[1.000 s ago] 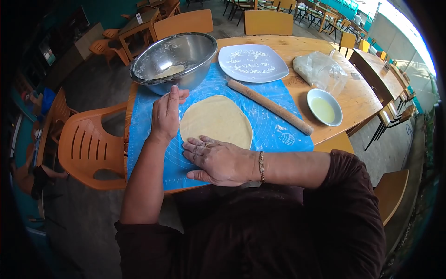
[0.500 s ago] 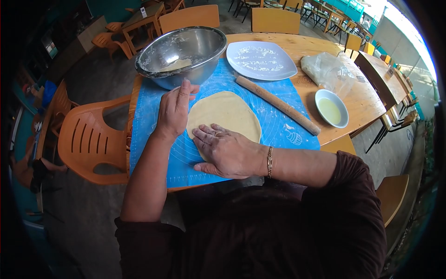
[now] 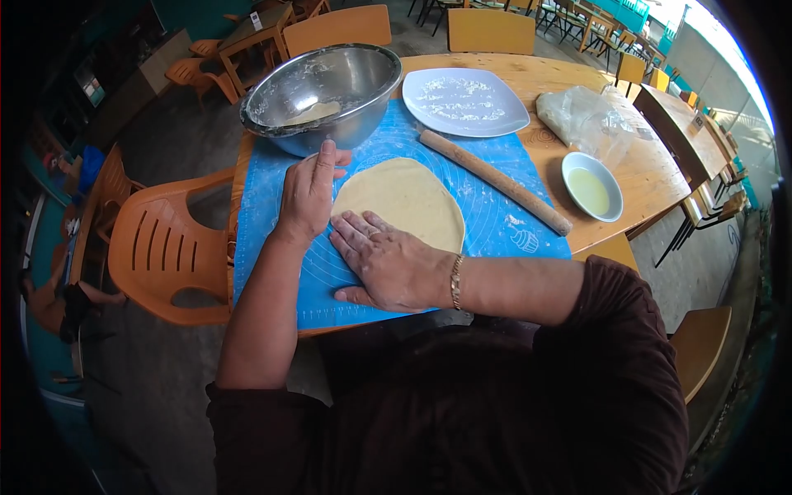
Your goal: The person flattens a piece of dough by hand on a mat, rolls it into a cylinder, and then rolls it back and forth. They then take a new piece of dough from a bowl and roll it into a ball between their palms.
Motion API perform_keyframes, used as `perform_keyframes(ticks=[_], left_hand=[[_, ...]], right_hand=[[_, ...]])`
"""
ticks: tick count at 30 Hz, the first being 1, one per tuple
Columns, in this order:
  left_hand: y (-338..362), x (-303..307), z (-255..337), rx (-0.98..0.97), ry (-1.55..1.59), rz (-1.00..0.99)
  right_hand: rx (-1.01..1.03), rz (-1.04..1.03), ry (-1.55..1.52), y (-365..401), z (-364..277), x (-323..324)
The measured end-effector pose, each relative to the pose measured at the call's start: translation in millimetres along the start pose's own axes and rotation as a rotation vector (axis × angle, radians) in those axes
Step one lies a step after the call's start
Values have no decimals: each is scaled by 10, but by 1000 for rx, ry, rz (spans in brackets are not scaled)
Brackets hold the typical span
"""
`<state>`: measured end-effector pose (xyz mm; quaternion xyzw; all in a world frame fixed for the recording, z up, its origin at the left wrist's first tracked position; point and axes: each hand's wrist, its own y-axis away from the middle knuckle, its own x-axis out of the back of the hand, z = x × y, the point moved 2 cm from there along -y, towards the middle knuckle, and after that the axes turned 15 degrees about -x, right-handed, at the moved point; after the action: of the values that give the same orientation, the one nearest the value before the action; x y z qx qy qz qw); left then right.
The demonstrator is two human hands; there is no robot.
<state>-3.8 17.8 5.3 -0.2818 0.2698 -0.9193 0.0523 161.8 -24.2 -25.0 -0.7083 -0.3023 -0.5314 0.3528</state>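
Observation:
A flat, rounded sheet of pale dough (image 3: 408,194) lies on a blue printed mat (image 3: 264,280) in front of me. My right hand (image 3: 388,260) rests palm down over the dough's lower left part, fingers stretched and the thumb apart on the mat. At the dough's left edge, my left hand (image 3: 309,194) stands on its side with fingers extended, holding nothing visible. To the right of the dough, a wooden rolling pin (image 3: 495,181) lies slantwise across the mat. Behind my left hand a large metal bowl (image 3: 363,78) sits tilted, with a piece of dough (image 3: 315,113) inside.
A white plate (image 3: 513,120) dusted with flour lies at the back of the wooden table (image 3: 660,169). Further right are a clear plastic bag (image 3: 577,124) with pale contents and a small bowl (image 3: 616,208) of yellowish liquid. An orange chair (image 3: 165,247) stands at the left.
My right hand has slid slightly left and up across the dough, towards its left edge. My left hand has hardly moved.

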Motion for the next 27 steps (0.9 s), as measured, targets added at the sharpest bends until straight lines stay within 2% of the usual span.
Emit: perform_keyframes(ticks=[6, 12, 16, 18, 19, 24, 27], left_hand=[[0, -66, 2, -14, 4, -45], [7, -130, -1, -44, 18, -10], [4, -76, -51, -32, 24, 18], [10, -59, -64, -8, 24, 22], [10, -50, -64, -7, 22, 22], [2, -39, -41, -31, 37, 33], [1, -37, 8, -54, 9, 21]], right_hand=[[-26, -25, -20, 502, 89, 183], [-206, -4, 86, -62, 416, 132], [-231, 32, 96, -379, 281, 51], [-88, -35, 25, -359, 126, 19], [-85, 28, -3, -275, 68, -12], [-7, 58, -4, 294, 20, 48], [77, -95, -122, 534, 90, 194]])
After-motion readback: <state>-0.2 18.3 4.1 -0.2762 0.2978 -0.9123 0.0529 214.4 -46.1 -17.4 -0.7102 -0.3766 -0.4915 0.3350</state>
